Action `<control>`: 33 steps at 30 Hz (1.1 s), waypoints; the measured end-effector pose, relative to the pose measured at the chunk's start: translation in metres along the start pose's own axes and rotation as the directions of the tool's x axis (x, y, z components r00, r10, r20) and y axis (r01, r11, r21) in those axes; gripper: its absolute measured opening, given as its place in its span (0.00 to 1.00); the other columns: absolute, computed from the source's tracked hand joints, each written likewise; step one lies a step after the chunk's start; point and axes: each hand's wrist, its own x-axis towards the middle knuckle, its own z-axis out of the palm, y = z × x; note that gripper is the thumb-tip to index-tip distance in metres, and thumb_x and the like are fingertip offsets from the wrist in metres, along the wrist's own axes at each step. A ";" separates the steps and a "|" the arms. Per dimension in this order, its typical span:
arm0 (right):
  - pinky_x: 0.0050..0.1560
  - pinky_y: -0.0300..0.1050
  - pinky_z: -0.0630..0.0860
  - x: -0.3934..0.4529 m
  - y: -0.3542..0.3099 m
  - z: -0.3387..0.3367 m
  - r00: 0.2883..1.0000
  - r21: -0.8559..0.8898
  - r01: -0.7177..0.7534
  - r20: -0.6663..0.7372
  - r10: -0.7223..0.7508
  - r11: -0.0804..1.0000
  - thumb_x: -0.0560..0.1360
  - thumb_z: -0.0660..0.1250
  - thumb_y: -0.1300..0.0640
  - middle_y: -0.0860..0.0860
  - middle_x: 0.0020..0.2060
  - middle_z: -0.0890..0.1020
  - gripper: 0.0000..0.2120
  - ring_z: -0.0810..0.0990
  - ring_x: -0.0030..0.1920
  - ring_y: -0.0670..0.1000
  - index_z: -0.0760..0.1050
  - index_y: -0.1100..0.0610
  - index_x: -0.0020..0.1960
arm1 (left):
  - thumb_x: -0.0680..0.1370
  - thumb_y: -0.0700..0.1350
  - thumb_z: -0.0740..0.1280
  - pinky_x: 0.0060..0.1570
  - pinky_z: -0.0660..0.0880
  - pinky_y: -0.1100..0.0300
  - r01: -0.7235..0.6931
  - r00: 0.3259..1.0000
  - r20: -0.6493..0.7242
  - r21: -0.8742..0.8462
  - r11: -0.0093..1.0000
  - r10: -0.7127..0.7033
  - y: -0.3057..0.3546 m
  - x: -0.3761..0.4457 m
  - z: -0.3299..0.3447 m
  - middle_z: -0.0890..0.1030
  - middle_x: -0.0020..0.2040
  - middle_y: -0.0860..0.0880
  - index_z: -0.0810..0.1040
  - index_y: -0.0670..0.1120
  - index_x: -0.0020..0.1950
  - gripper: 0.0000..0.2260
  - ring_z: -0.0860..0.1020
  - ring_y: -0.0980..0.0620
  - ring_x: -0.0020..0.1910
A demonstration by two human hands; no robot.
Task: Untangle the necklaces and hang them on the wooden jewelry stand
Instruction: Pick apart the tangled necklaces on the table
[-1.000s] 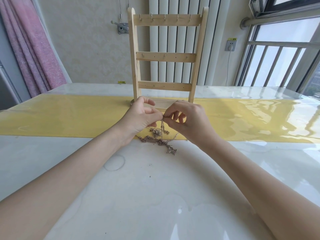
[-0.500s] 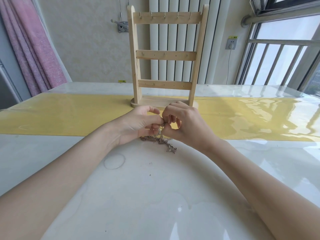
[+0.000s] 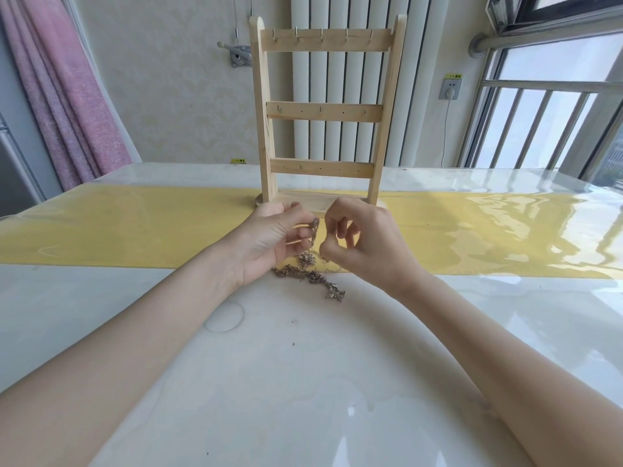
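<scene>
A tangled clump of metal necklaces (image 3: 312,276) lies on the white table, trailing toward me and to the right. My left hand (image 3: 273,237) pinches a piece of the chain between thumb and fingers, lifted just above the clump. My right hand (image 3: 357,244) is beside it, fingers curled, pinching a thin strand that runs down to the clump. The wooden jewelry stand (image 3: 323,112) stands upright just behind my hands on the yellow runner. It has three crossbars with small hooks, and nothing hangs on them.
The white glossy table (image 3: 303,382) has a yellow runner (image 3: 135,227) across its middle. A radiator, a wall socket (image 3: 450,89) and a window are behind the stand. A pink curtain (image 3: 67,96) hangs at the left.
My hands were pressed together at the chain; now they have drawn slightly apart and the left hand holds a chain piece a little higher. The clump stays on the table.
</scene>
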 end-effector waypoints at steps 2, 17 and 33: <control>0.34 0.34 0.70 0.002 -0.002 -0.002 0.977 0.219 -0.210 0.031 0.209 0.953 0.70 0.66 0.66 0.45 0.30 0.75 0.06 0.72 0.31 0.43 0.73 0.58 0.37 | 0.76 0.33 0.64 0.27 0.71 0.68 -0.100 0.993 -0.045 0.099 0.990 0.105 -0.001 0.001 -0.001 0.74 0.35 0.49 0.65 0.46 0.45 0.11 0.70 0.59 0.26; 0.33 0.36 0.71 0.004 0.006 -0.013 0.859 0.420 -0.511 0.263 0.438 0.750 0.75 0.68 0.66 0.54 0.34 0.81 0.04 0.72 0.30 0.45 0.80 0.65 0.42 | 0.75 0.33 0.67 0.31 0.69 0.68 -0.340 0.929 0.039 0.478 0.810 0.367 -0.007 0.000 0.000 0.77 0.39 0.50 0.62 0.49 0.45 0.16 0.73 0.61 0.30; 0.34 0.37 0.65 0.003 0.007 -0.014 0.737 0.473 -0.676 0.458 0.497 0.566 0.77 0.62 0.67 0.51 0.27 0.68 0.08 0.65 0.31 0.48 0.72 0.63 0.39 | 0.74 0.32 0.66 0.36 0.70 0.63 -0.449 0.871 0.129 0.600 0.662 0.475 -0.014 -0.002 0.007 0.74 0.36 0.51 0.64 0.50 0.44 0.16 0.69 0.55 0.32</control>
